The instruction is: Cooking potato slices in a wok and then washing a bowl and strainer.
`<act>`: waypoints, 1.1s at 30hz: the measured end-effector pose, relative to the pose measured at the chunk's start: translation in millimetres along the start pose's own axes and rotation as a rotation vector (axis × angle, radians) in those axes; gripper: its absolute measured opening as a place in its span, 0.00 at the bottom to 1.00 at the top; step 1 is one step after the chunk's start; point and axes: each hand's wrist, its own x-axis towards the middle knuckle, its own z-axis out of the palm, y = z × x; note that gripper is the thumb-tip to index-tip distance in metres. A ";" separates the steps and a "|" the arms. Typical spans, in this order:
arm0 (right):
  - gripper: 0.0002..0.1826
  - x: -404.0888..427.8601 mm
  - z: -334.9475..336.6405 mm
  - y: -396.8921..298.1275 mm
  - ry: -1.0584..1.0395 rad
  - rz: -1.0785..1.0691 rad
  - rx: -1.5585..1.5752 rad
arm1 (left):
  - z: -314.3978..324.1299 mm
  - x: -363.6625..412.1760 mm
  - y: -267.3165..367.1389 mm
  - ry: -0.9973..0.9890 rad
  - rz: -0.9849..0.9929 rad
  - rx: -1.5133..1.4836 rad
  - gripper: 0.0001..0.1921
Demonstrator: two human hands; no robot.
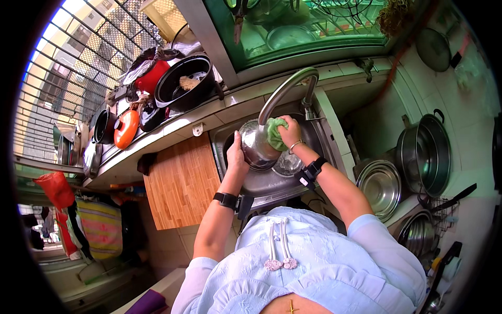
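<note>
My left hand grips the side of a shiny round vessel, apparently metal, tilted over the sink. In my right hand is a bunched green cloth, pressed against the vessel's rim area. The curved spout of the faucet ends right above the vessel. Below my right hand, water swirls at a round spot in the stainless steel sink; whether it is a drain or a dish I cannot tell. The far side of the vessel is partly hidden by the cloth.
Left of the sink lies a wooden board. A black pot and an orange lid stand on the window ledge. To the right are steel basins and a large steel pot. A second tap juts from the wall.
</note>
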 end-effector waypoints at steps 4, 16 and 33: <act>0.14 -32.6 -3.4 -19.3 0.012 0.023 -0.033 | -14.9 18.1 7.9 0.082 -0.021 -0.074 0.19; 0.16 -35.1 -9.7 -95.8 -0.190 -0.319 0.044 | -14.8 40.1 -27.5 -0.129 0.042 -0.031 0.18; 0.16 -30.9 -10.4 37.7 -0.105 0.620 0.498 | -19.6 27.3 -1.9 0.001 -0.072 -0.090 0.20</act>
